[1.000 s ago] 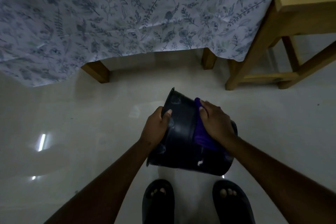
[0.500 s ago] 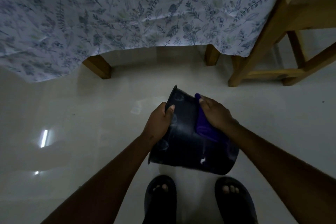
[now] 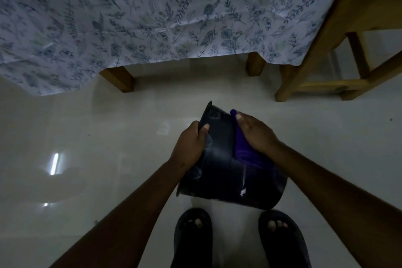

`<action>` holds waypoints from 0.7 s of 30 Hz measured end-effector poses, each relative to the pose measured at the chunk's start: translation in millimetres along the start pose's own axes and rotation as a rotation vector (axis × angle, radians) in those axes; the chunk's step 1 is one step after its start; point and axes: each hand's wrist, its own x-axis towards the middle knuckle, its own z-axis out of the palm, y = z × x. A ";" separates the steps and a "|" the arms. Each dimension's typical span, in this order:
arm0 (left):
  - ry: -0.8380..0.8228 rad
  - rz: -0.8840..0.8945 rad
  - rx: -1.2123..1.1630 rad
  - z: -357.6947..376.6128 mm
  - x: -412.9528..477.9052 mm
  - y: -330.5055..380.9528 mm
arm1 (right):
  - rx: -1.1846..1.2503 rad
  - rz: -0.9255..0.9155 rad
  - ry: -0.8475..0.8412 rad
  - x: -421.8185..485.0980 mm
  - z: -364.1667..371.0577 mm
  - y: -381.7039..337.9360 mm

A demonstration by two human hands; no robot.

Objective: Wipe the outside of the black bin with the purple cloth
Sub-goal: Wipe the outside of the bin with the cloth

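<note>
Two hands were on the black bin (image 3: pixel 219 169), which we held tipped on its side above the floor, just ahead of our feet. Our left hand (image 3: pixel 191 143) was clenched on the bin's left edge, thumb lying across the dark outer wall and the other fingers curled out of sight behind it. Our right hand (image 3: pixel 255 134) lay nearly flat, fingers extended and close together, pressing the purple cloth (image 3: pixel 244 152) against the bin's upper right side; the cloth showed as a folded strip from under the fingertips down past the wrist. A small white mark (image 3: pixel 242 191) sat low on the bin's wall, with a thin pale streak running up from it.

Below the bin we saw our two dark sandals (image 3: pixel 239 239) planted on the pale glossy floor (image 3: pixel 108 137), toes showing. The floor carried a bright reflection (image 3: pixel 54 163) of a tube light at the left and a few dark specks. Ahead stood a table draped in a white tablecloth (image 3: pixel 152 17) printed with blue-grey leaves and flowers, its wooden legs (image 3: pixel 118 78) showing under the hem. Just beside it at the right was a wooden chair (image 3: pixel 326 61), its legs and lower rails standing on the same floor. The room was dim.
</note>
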 end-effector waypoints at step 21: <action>-0.066 -0.159 0.013 -2.9 32.2 18.3 | -0.299 -0.328 0.108 -81.2 31.1 -6.8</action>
